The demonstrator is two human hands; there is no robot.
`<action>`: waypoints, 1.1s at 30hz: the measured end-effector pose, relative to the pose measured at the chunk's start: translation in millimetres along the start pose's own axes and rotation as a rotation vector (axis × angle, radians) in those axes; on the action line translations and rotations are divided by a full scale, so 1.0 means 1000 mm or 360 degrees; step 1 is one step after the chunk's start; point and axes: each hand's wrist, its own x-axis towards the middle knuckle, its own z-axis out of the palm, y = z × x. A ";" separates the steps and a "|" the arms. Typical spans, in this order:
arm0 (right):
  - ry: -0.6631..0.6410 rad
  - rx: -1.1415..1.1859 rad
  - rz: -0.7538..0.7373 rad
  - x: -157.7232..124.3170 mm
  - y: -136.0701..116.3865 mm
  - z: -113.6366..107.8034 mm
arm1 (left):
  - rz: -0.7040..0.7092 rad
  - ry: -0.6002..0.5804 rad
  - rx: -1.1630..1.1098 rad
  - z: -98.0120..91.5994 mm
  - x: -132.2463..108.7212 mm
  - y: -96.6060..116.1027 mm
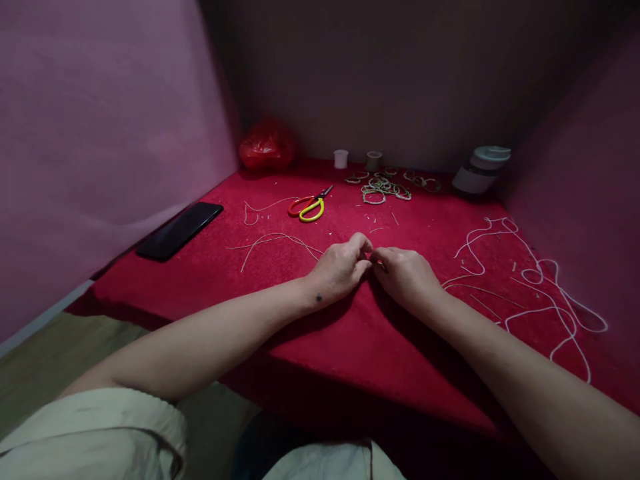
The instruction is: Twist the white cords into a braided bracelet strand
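My left hand (343,267) and my right hand (404,273) rest together on the red cloth (350,333), fingertips pinched and touching each other near the middle of the table. What they pinch is too small to make out. Thin white cord pieces (273,241) lie just left of my left hand. A long white cord (543,287) snakes over the cloth to the right of my right hand.
Scissors with red and yellow handles (309,205) lie beyond my hands. A pile of beaded loops (383,188) sits further back. A black phone (180,229) lies at left. A red bag (267,147), two small spools (341,159) and a white-lidded jar (481,171) line the back wall.
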 end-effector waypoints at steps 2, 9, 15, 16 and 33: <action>0.0005 0.0029 0.0005 0.001 0.000 0.000 | -0.0001 0.0002 0.0001 0.000 0.000 0.000; -0.0094 0.0487 0.0099 0.005 0.005 -0.006 | -0.0066 0.0040 -0.0099 -0.002 0.001 0.000; -0.0225 0.0954 0.0227 0.009 0.009 -0.010 | -0.0090 -0.0039 0.0022 -0.006 0.002 -0.001; -0.0233 0.0988 0.0244 0.009 0.009 -0.010 | -0.0067 -0.0057 0.0057 -0.006 0.002 -0.002; -0.0456 0.1354 0.0498 0.006 0.000 -0.020 | -0.0041 -0.0103 0.0351 -0.002 0.002 0.000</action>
